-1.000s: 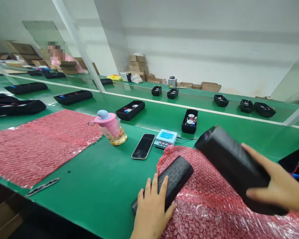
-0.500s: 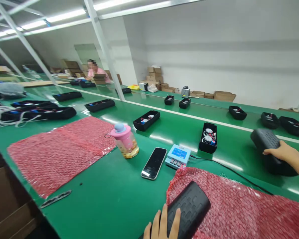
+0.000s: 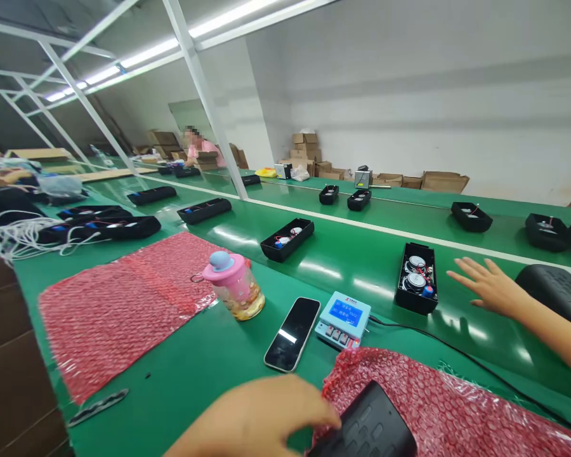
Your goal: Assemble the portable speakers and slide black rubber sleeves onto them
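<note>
My right hand (image 3: 490, 287) hovers over the green conveyor belt (image 3: 361, 266), fingers spread and empty. It lies between an open black speaker shell with two round drivers (image 3: 416, 277) on its left and a closed black speaker (image 3: 559, 293) lying on the belt to its right. My left hand (image 3: 261, 419) is at the bottom, fingers together, its tips touching a black grille panel (image 3: 368, 428) that lies on red bubble wrap (image 3: 438, 412).
A small blue-screened tester box (image 3: 342, 312), a phone (image 3: 292, 333) and a pink bottle (image 3: 233, 285) stand on the near table. Another red bubble wrap sheet (image 3: 118, 304) lies left. More black shells (image 3: 288, 230) ride the belt. A person in pink (image 3: 200, 147) works far back.
My right hand carried the closed black speaker out to the belt, set it down and let go, then moved left. The view tilted up. My left hand stayed by the grille panel.
</note>
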Tool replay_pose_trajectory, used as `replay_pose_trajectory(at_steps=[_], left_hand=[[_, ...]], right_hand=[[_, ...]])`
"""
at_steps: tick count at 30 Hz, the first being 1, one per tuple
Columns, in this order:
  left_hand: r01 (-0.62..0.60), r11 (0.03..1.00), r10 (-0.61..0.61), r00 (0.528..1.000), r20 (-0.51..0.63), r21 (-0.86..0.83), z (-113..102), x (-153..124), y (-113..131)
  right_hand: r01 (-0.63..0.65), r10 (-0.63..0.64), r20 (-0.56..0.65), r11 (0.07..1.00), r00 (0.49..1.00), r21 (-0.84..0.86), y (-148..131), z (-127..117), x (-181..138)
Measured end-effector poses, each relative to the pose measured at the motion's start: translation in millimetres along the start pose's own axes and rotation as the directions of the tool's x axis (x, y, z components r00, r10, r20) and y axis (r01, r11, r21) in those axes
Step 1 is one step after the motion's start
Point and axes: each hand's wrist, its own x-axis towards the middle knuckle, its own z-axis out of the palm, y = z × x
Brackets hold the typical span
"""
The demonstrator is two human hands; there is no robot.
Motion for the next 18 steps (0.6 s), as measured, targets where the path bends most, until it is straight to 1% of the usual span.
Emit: replay_pose_trajectory(at_steps=[1,2,3,4,5,7,10,12,15,17,18], left_hand=[[-0.021,0.998,0.022,1.000,0.021,-0.054,-21,5,-4],[0.000,0.997,0.001,1.000,0.018,-0.082,-41,14,-10],[0.053,0.997,-0.053,0.999,-0.007,-0.057,-58,27,-18],[0.152,0.988,-0.151,0.985,-0.078,0.003,-73,42,-28],[0.264,0.962,-0.252,0.956,-0.152,0.065,-86,59,-40],[0.404,0.910,-0.367,0.891,-0.269,0.096,-108,93,-71],[0.591,0.801,-0.511,0.757,-0.408,0.093,-135,130,-126],[0.694,0.718,-0.577,0.638,-0.510,0.056,-151,141,-162],[0.799,0.600,-0.629,0.438,-0.642,-0.042,-170,146,-204],[0.829,0.547,-0.651,0.334,-0.681,-0.116,-178,148,-225],[0.835,0.528,-0.664,0.295,-0.688,-0.152,-181,149,-235]], right_hand=[[0.051,-0.052,0.025,0.998,0.998,0.024,-6,5,17],[0.090,-0.092,0.043,0.995,0.995,0.046,-10,9,32],[0.111,-0.114,0.054,0.992,0.992,0.063,-13,13,45],[0.123,-0.128,0.064,0.989,0.990,0.078,-14,16,55],[0.132,-0.139,0.075,0.987,0.987,0.093,-14,17,63],[0.152,-0.165,0.101,0.981,0.981,0.124,-14,14,72],[0.184,-0.208,0.125,0.966,0.970,0.182,-20,-2,72],[0.172,-0.199,0.121,0.963,0.972,0.205,-29,-14,65],[0.066,-0.088,0.106,0.979,0.990,0.195,-43,-27,51],[-0.006,-0.014,0.102,0.982,0.995,0.191,-48,-30,45],[-0.027,0.006,0.107,0.979,0.994,0.200,-49,-30,43]])
